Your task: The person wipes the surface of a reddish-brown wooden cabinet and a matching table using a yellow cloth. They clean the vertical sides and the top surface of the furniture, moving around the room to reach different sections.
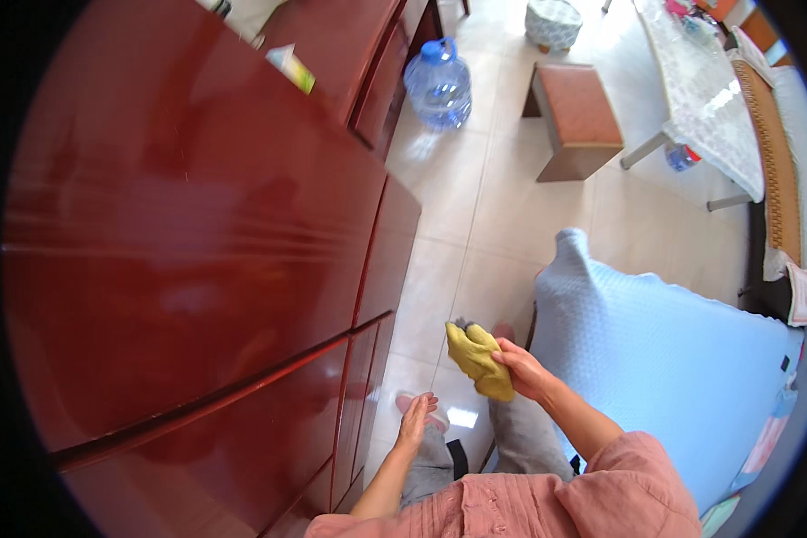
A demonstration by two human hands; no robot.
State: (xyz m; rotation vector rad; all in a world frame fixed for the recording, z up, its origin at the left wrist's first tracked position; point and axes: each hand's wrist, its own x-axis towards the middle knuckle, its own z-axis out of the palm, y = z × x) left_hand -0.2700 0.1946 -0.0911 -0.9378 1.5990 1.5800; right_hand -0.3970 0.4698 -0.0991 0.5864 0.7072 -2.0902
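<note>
A bunched yellow-green cloth (478,360) hangs from my right hand (522,369), whose fingers are closed on its right side. A small dark grey bit shows at the top of the cloth. My left hand (416,418) is held low beside the cabinet with its fingers stretched out and nothing in it. On the left stands the glossy dark red wooden cabinet (215,242), its side and top edge close to my left arm.
A light blue cover (663,350) lies over furniture at my right. Ahead on the tiled floor (489,211) are a large blue water jug (439,85) and a brown stool (576,108). A table with a patterned cloth (704,90) stands at the far right, near a sofa (793,134).
</note>
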